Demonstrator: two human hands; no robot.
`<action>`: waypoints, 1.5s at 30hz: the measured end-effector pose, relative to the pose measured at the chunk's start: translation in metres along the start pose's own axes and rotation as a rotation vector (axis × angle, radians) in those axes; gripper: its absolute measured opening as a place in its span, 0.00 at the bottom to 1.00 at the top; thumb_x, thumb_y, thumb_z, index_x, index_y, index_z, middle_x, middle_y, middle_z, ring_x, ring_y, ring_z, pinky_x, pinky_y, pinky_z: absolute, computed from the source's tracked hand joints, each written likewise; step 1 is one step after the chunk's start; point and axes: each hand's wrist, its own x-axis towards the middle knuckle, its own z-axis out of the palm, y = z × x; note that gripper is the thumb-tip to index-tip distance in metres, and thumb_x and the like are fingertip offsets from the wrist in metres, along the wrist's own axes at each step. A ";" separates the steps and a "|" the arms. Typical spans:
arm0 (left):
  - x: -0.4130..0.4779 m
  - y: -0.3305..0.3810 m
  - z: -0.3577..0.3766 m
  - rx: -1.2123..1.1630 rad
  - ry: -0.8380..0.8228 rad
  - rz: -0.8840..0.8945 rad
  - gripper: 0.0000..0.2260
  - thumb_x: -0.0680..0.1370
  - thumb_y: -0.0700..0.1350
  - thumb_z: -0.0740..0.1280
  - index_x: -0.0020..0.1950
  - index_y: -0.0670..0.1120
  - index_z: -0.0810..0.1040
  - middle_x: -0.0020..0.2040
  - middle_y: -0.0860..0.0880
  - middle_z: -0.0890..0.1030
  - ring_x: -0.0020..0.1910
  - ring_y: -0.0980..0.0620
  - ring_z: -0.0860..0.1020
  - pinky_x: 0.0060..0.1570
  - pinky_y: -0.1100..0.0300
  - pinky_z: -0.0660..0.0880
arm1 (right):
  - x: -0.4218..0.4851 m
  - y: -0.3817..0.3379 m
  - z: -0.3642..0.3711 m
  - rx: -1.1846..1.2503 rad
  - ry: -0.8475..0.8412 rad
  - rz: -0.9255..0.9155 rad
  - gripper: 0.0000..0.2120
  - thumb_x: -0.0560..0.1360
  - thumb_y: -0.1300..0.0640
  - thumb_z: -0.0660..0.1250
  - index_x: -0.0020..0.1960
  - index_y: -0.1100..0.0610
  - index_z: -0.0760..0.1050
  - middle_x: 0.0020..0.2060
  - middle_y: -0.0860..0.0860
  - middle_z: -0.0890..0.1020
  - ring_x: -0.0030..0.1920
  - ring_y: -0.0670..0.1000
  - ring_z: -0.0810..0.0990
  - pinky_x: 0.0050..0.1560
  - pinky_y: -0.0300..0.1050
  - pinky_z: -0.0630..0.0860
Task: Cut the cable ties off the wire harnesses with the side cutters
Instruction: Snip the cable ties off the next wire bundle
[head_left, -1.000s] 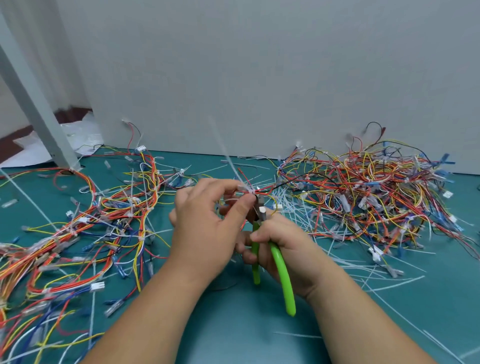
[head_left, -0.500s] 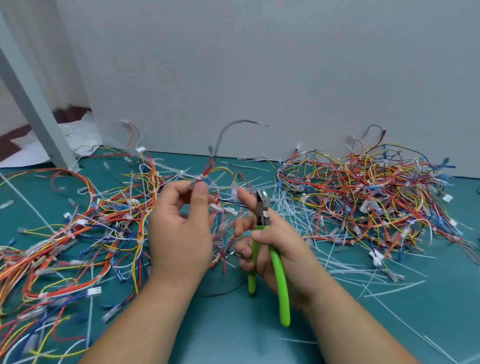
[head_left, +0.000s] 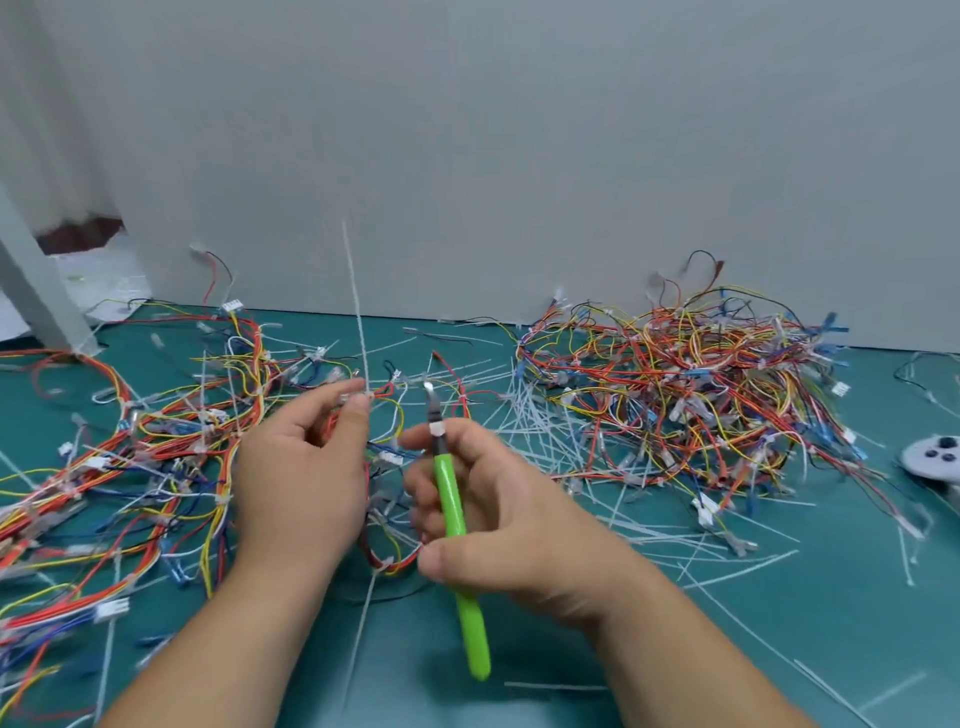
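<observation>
What worries me most is the cutter nose biting a wire instead of plastic; the cable tie (head_left: 357, 317) sits tight against thin red and yellow wires of the wire harness (head_left: 388, 389), and its head is right under my left fingertips (head_left: 357, 409), so a blind approach could nick insulation or skin; the cut tail could also fly off, since it stands straight up and nothing holds it. My left hand (head_left: 306, 467) pinches the harness at the tie between thumb and forefinger, the other fingers loosely curled, the rest of the harness dangling to the mat (head_left: 571, 649); my right hand (head_left: 509, 525) is wrapped round the green handles of the side cutters (head_left: 448, 493), nose up and just beside the tie, not touching it; blur keeps me from telling how the jaws stand. More tied harnesses lie heaped at the right (head_left: 675, 395).
</observation>
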 end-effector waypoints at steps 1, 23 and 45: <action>0.000 0.001 0.001 0.004 -0.006 -0.014 0.04 0.79 0.49 0.71 0.48 0.57 0.85 0.30 0.58 0.78 0.31 0.56 0.73 0.35 0.61 0.72 | -0.001 -0.001 0.001 -0.043 0.050 -0.030 0.30 0.61 0.59 0.76 0.62 0.50 0.76 0.46 0.47 0.75 0.44 0.44 0.75 0.46 0.40 0.73; -0.006 0.016 0.004 0.144 -0.103 0.099 0.08 0.82 0.45 0.67 0.45 0.52 0.83 0.26 0.61 0.72 0.27 0.62 0.69 0.30 0.70 0.64 | 0.007 -0.002 0.007 -0.214 0.518 -0.099 0.18 0.74 0.39 0.64 0.58 0.47 0.81 0.36 0.46 0.76 0.40 0.50 0.76 0.46 0.60 0.77; -0.015 0.029 0.003 0.231 -0.220 0.189 0.08 0.74 0.46 0.68 0.46 0.60 0.79 0.40 0.54 0.74 0.41 0.58 0.72 0.41 0.69 0.66 | 0.004 0.007 0.014 -0.455 0.361 -0.302 0.39 0.67 0.60 0.71 0.77 0.52 0.68 0.72 0.49 0.72 0.70 0.45 0.74 0.65 0.40 0.71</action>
